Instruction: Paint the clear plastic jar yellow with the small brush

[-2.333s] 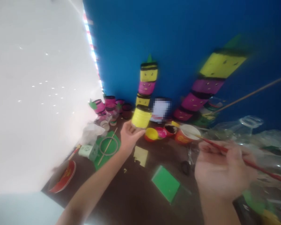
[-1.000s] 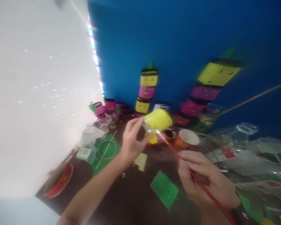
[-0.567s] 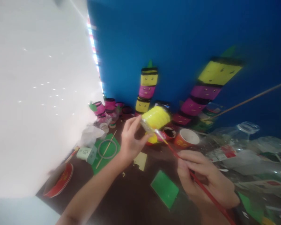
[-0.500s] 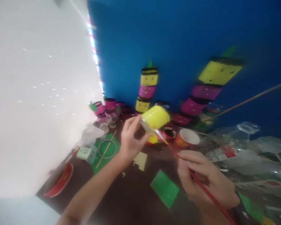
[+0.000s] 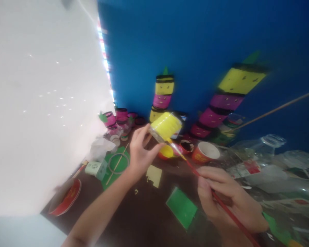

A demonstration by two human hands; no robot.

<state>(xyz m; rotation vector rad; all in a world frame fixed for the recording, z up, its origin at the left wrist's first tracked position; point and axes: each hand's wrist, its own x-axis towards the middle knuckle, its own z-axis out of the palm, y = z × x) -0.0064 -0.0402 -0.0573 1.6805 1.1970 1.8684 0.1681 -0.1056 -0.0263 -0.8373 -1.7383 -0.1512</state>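
Note:
My left hand [image 5: 143, 151] grips a cylindrical container [image 5: 167, 126] coated in bright yellow paint, holding it tilted above the table by its near end, which looks clear and unpainted. My right hand [image 5: 229, 197] is closed around the red handle of a paintbrush [image 5: 189, 164]. The yellow bristles touch or nearly touch the lower side of the container, close to its near rim. Just beneath stands a cup of yellow paint [image 5: 166, 152], partly covered by the container and brush.
Painted face columns [image 5: 161, 101] stand against the blue wall. A red paper cup [image 5: 205, 152] and clear plastic bottles [image 5: 262, 147] lie to the right. Green card [image 5: 182, 207] and a yellow paper scrap [image 5: 154, 176] rest in front. A red bowl [image 5: 68, 199] sits at left.
The yellow container has shifted slightly left and turned in my left hand. The brush tip has moved a little left and up along its lower side; my right hand has moved slightly right.

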